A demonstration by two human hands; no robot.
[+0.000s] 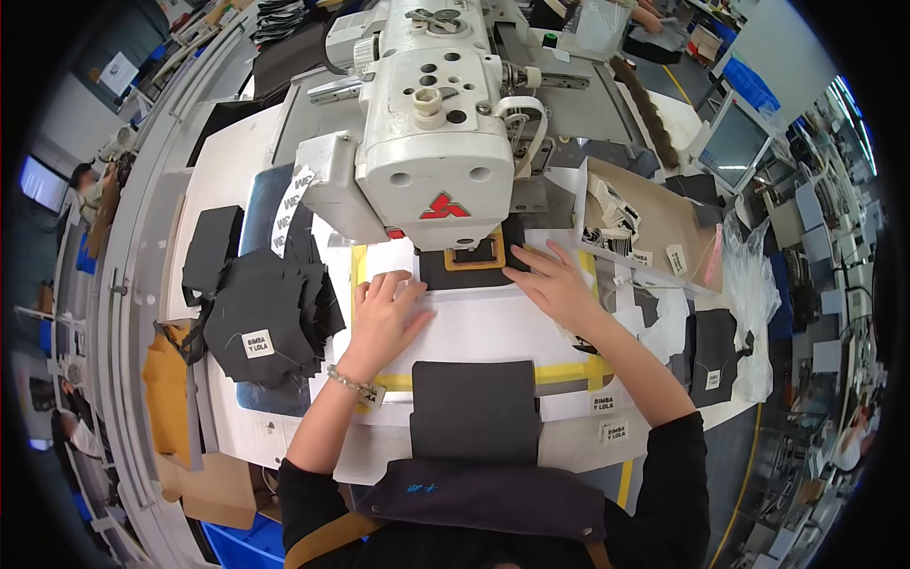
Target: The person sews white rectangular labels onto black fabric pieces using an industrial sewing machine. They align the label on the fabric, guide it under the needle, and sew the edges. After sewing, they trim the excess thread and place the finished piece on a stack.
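Under the head of a white sewing machine [431, 156] lies a black fabric piece [455, 278] with a yellow rectangular frame [474, 263] on it. My left hand [384, 318] rests with fingertips near the piece's left corner, fingers apart on white paper [483, 332] edged in yellow tape. My right hand [556, 291] lies spread, its fingertips on the piece's right side beside the frame. A separate dark rectangular piece [472, 410] sits in front of me. Part of the yellow frame is hidden by the machine head.
Stacked black pieces with a label [265, 303] lie left. On the right are an open box of labels [645, 256], more dark pieces [711, 360] and clear plastic [754, 313]. A yellow envelope [166, 398] is at the lower left. Other people are at the room's edges.
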